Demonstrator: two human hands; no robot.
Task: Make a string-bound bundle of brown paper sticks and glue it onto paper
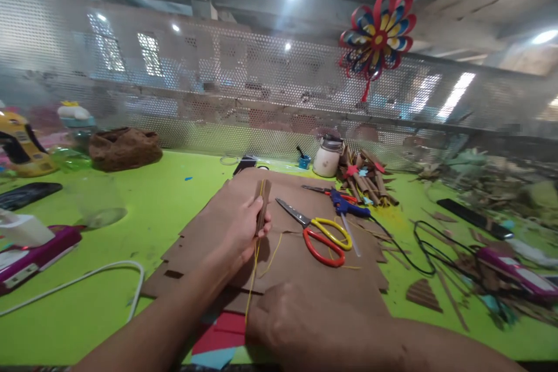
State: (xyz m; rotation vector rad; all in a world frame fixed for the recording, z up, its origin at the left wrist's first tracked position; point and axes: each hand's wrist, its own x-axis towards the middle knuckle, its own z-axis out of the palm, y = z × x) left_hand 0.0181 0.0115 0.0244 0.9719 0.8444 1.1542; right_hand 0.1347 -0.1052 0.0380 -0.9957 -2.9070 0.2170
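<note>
My left hand (242, 228) is closed round a small upright piece of brown cardboard (263, 204) above a large brown cardboard sheet (305, 270). A thin yellow string (251, 270) runs from that piece down toward my right hand (300, 319). That hand is closed near the bottom edge, seemingly pinching the string's lower end, though its fingertips are hidden. Scissors with red and yellow handles (320, 232) lie open-bladed on the sheet just right of my left hand.
The bright green table (143, 209) holds a blue glue gun (346, 206) with black cord (418, 244), cardboard strips (368, 177), a cream jar (328, 157), a white cable (87, 279) and phones. A perforated metal screen (218, 87) carries a paper pinwheel (378, 32). Red and blue paper (218, 340) lies underneath.
</note>
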